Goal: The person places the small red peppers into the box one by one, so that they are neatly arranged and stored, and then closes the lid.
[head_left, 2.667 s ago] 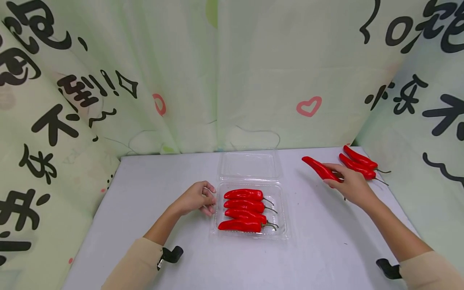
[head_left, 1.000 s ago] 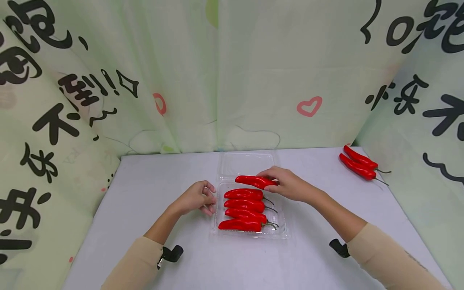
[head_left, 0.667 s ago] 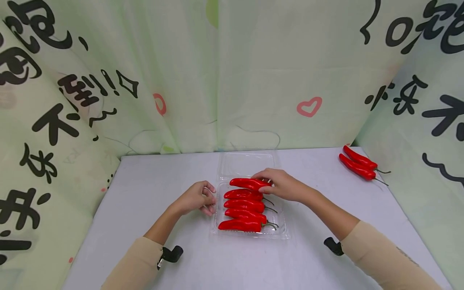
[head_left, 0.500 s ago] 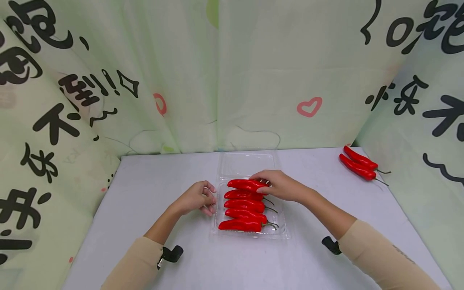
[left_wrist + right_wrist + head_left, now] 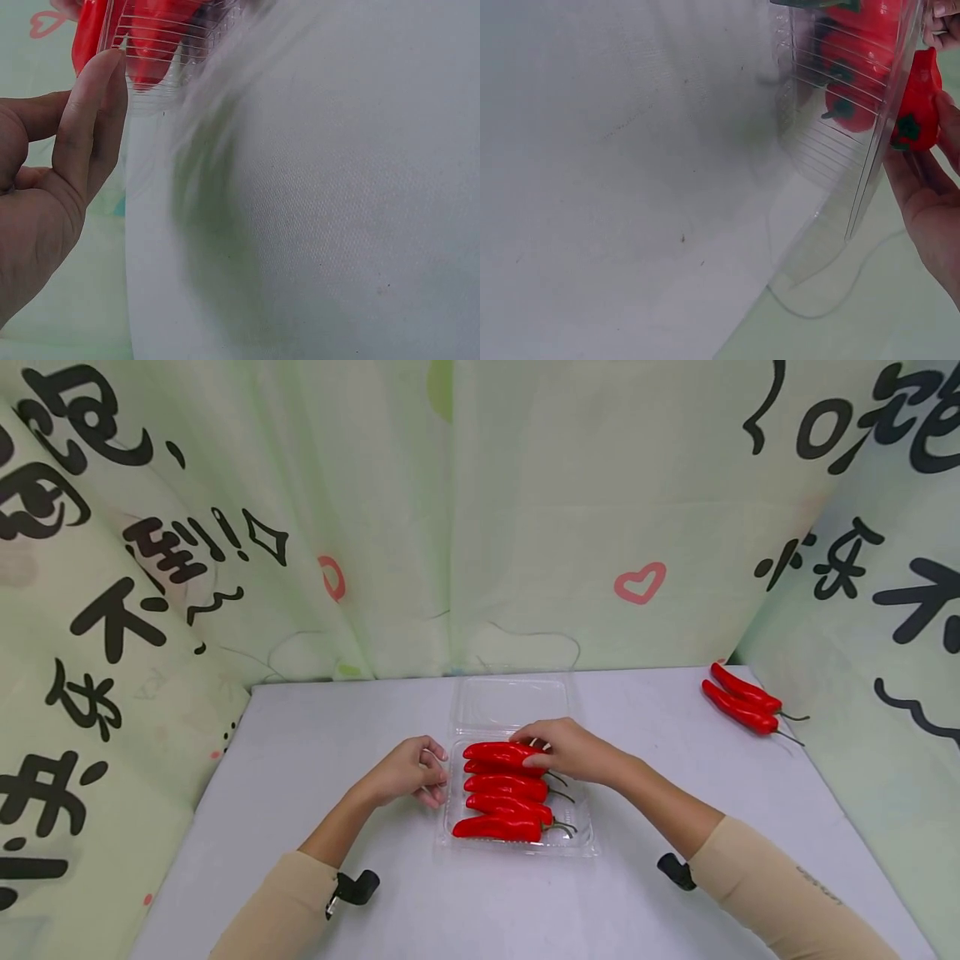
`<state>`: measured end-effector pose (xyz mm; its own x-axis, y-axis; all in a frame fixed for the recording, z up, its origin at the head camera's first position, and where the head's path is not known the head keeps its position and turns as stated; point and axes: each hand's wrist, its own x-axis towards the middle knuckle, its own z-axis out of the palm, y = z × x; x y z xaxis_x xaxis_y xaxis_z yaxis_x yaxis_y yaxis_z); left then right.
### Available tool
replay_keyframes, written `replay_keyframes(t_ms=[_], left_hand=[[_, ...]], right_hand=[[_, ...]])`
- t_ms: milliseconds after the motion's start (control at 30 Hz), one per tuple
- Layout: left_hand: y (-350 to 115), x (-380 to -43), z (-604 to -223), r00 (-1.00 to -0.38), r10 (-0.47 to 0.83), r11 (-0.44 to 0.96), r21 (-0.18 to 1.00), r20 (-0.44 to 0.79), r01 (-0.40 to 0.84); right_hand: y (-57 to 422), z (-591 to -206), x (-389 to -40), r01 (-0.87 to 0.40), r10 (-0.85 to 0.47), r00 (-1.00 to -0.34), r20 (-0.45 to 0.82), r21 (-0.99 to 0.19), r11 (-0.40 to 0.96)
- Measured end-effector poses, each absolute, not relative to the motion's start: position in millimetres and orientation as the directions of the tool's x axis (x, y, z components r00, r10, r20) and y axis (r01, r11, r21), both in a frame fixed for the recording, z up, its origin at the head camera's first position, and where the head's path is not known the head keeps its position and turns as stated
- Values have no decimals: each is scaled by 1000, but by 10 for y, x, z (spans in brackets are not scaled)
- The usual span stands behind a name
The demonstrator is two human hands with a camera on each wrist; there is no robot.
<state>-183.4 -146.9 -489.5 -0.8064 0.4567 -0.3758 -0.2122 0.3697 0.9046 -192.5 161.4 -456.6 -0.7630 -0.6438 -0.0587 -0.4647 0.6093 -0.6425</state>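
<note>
My right hand grips a red chili pepper near its stem end, fingers on the far side and thumb on the near side. That pepper is over the back of a clear plastic clamshell box, partly covering the rearmost pepper inside. In the right wrist view, the held pepper appears above the box rim. Several red peppers lie side by side in the box, tips left and stems right. My left hand stays at the box's left edge; its fingertips touch the wall.
Two more red peppers lie at the back right corner of the white table. The box's clear lid lies folded back behind it. Printed curtains stand along the back and both sides.
My right hand has brought the pepper from the back right to the box, then lowered it forward and slightly left over the rear pepper. My left hand stays in place.
</note>
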Motion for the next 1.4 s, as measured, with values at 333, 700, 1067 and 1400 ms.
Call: replay_keyframes(t_ms=[333, 700, 1067, 1400], left_hand=[[-1462, -1814, -4880, -811, 451, 373, 904, -373, -209], [-1462, -1823, -4878, -811, 448, 372, 903, -376, -214], [-1464, -1828, -4896, -806, 455, 366, 904, -379, -219], [-1469, -1849, -4914, -807, 459, 368, 906, -372, -209]], right_hand=[[1609, -4602, -1897, -453, -624, -778, -80, -617, 644], [1570, -4592, -1831, -487, -607, -793, -53, -544, 684], [1567, -4617, -1816, -488, -598, -802, -23, -552, 676], [1554, -4613, -1797, -445, -568, -821, -64, -552, 705]])
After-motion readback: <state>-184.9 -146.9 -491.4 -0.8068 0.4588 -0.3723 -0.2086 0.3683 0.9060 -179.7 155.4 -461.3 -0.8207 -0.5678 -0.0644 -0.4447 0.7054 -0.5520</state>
